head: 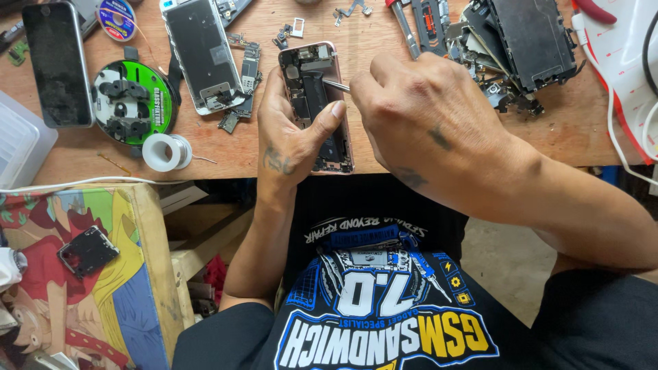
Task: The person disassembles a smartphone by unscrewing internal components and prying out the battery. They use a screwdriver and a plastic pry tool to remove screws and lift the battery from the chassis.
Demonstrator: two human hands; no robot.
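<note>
The brown wooden workbench [411, 147] spreads beyond my two hands. My right hand [418, 113] arches in from the right, wrist bent, knuckles up, fingers curled shut around a thin silver metal tool [336, 85] whose tip reaches left into the open rose-gold phone body [317, 103]. My left hand [291, 133] comes up from below, palm cradling that phone, thumb pressed across its dark insides, fingers wrapped behind its left edge, clamping it just above the bench edge. Left of my grip lie a bare silver phone frame [200, 51], a round green-and-black fixture [131, 101] and a small white solder spool [163, 152].
</note>
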